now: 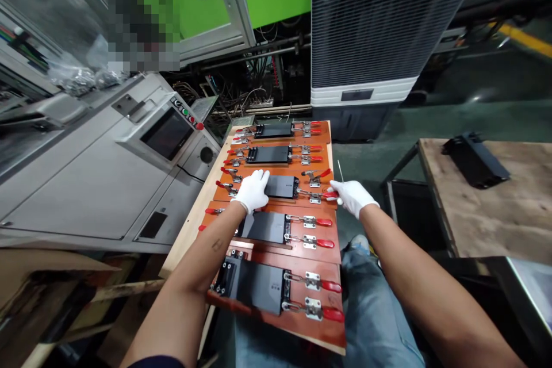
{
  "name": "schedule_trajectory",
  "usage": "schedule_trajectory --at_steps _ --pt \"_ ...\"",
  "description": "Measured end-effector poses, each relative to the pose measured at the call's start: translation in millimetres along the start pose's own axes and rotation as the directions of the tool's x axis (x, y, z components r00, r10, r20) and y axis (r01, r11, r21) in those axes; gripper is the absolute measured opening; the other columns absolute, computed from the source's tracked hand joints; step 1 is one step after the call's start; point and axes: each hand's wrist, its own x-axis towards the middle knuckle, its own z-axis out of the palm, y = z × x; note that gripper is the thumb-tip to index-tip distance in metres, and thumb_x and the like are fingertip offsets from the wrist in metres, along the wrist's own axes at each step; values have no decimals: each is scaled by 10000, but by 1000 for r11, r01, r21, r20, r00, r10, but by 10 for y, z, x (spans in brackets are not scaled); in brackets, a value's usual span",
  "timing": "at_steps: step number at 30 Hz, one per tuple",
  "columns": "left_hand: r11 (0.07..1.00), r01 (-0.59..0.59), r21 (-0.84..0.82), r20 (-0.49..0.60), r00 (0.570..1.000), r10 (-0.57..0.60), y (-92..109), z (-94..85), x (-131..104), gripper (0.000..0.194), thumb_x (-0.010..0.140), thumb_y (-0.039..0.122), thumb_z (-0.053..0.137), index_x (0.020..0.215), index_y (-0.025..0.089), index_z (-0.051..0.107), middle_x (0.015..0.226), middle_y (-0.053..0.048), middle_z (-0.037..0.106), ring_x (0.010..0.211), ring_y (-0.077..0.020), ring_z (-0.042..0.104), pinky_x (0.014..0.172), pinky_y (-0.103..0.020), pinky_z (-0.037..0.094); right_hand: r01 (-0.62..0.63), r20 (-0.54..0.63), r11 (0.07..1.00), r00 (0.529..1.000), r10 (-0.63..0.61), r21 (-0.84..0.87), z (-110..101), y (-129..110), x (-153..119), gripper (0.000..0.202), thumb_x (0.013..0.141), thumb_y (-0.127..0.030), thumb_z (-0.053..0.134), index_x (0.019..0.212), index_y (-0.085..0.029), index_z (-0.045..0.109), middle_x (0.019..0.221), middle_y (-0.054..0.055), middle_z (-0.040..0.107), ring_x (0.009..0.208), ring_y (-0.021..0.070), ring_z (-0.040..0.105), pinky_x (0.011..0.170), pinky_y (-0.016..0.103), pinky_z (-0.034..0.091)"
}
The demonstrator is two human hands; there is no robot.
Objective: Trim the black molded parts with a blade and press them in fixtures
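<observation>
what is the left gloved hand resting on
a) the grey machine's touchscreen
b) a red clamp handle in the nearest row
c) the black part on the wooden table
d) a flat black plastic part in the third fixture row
d: the white-gloved left hand lies on the flat black plastic part clamped on the orange fixture board.

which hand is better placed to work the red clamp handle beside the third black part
Right. The right hand already touches the red clamp handle, while the left hand rests on the black part.

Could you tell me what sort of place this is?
Most likely a factory floor. A jig board holds black parts under red toggle clamps, a grey machine with a control screen stands beside it, and a large air cooler stands behind.
</observation>
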Motion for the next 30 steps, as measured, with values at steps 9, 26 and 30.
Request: schedule_trajectory --at_steps 9,26,30 --pt "973 -162 164 121 982 143 111 205 292 859 666 116 658 1486 63 409 1441 -235 507 1350 -362 452 1170 -518 277 78 48 982 995 -87 173 -231 27 -32 406 1046 -417 438 1229 -112 634 938 107 751 332 36 335 327 204 236" --pt "991 -84 107 -119 988 97 147 -330 -59 465 911 57 432 1323 105 641 1364 -181 641 1297 -261 586 1151 -416 401 343 -34 927 939 -342 153 -271 -137 -504 338 969 -400 564 1164 -163 706 1138 85 735 493 78 508 423 206 375" --pt "977 -204 65 -144 967 211 340 -595 -644 469 935 129 459 1366 195 633 1447 -84 598 1382 -217 512 1216 -383 330 393 232 908 878 -418 147 -130 -246 -893 265 881 -385 683 1000 -163 767 923 54 757 520 99 527 461 203 417"
